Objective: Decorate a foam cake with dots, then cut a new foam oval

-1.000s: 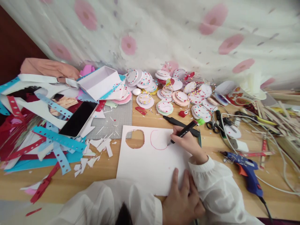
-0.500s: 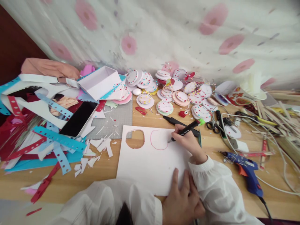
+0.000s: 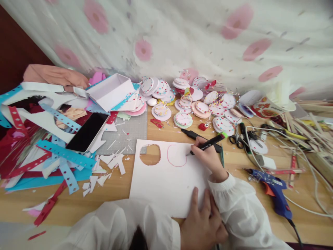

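My right hand grips a black marker with a green end, its tip on or just over a white sheet of paper. Beneath the tip runs a pink curved line, an open round outline. To its left the sheet has a rough-edged round hole through which wood shows. My left hand lies spread on the sheet's lower right edge, fingers apart, holding nothing. A second black marker rests behind the sheet, partly hidden by my right hand.
Decorated paper discs crowd the back. A blue glue gun, scissors and a white cable lie right. On the left are a phone, coloured paper strips, an open white box, a grey cutting mat and paper scraps.
The marker tip has moved slightly up along the right side of the pink curve, and the line there reaches a little higher. My left hand has stayed in place.
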{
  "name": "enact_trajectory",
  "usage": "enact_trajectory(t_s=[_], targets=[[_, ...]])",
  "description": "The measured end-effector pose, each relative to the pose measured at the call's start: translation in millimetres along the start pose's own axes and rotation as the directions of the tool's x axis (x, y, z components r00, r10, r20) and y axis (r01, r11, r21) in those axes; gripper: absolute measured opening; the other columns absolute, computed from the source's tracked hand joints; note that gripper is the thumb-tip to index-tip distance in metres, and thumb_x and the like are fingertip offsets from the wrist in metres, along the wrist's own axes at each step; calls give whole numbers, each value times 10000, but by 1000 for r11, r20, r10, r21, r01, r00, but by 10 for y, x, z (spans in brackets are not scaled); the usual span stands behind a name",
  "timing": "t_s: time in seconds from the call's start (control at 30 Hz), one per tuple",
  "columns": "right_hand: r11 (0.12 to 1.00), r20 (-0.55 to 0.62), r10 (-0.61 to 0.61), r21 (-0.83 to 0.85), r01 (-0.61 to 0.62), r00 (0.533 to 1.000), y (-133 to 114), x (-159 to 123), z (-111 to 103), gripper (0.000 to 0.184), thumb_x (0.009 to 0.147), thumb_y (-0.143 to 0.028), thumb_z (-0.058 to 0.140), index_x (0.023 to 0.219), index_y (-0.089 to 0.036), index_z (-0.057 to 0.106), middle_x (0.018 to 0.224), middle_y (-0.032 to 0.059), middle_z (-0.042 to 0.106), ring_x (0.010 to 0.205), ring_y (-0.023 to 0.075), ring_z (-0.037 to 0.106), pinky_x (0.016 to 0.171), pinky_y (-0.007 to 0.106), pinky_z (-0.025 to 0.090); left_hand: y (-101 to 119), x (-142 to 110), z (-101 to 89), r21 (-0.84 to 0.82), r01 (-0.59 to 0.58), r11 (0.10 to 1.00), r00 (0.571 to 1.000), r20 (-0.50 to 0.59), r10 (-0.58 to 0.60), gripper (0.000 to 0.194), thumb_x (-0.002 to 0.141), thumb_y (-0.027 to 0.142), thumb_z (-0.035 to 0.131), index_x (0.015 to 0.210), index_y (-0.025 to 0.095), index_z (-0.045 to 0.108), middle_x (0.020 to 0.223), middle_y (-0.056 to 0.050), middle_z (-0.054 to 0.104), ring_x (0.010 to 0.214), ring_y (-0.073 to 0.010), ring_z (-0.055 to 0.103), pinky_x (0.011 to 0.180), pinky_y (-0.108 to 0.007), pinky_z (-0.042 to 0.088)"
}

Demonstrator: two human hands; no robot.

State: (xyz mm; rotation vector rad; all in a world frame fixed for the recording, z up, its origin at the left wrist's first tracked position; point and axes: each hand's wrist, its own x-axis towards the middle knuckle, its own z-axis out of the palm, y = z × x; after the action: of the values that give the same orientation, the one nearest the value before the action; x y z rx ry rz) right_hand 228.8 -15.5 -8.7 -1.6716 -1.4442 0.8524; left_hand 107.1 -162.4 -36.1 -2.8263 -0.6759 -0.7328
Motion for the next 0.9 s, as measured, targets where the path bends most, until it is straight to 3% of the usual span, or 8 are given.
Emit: enact_trajectory(t_s=[0.33,0.53,0.63,0.9], targets=[[1000,-56,0,15,1,998,4,0,31,203,659,-207,535,551,-217,363,512,-61,358,526,105,333,487,250,266,-23,16,-28,-17,-6,1000,1000,11,6,176,914,334,489,900,209,612,1063,-64,687,1100,-368,592,1033,-726,78],[995,-192,4,95,15,981,-47,-39,118,247,774,-288,569,606,-219,402,556,-55,417,550,117,377,548,265,316,-31,4,-12,-33,-14,999,999,41,16,196,927,339,466,920,222,624,1061,-48,681,1103,-373,591,1029,-745,33],[993,-172,-32,104,50,985,-77,-63,194,250,793,-353,606,656,-220,444,611,-41,481,583,129,426,570,269,346,-2,-17,16,-22,-16,1000,999,29,16,182,923,336,478,939,228,624,1050,-36,677,1099,-366,594,1029,-754,55],[994,-113,-63,77,72,992,-109,-82,295,278,810,-394,609,668,-218,449,621,-35,480,598,131,432,573,264,359,34,-30,62,-25,3,1000,1000,15,-3,183,923,348,484,934,247,636,993,-11,677,1060,-354,613,1020,-772,62]])
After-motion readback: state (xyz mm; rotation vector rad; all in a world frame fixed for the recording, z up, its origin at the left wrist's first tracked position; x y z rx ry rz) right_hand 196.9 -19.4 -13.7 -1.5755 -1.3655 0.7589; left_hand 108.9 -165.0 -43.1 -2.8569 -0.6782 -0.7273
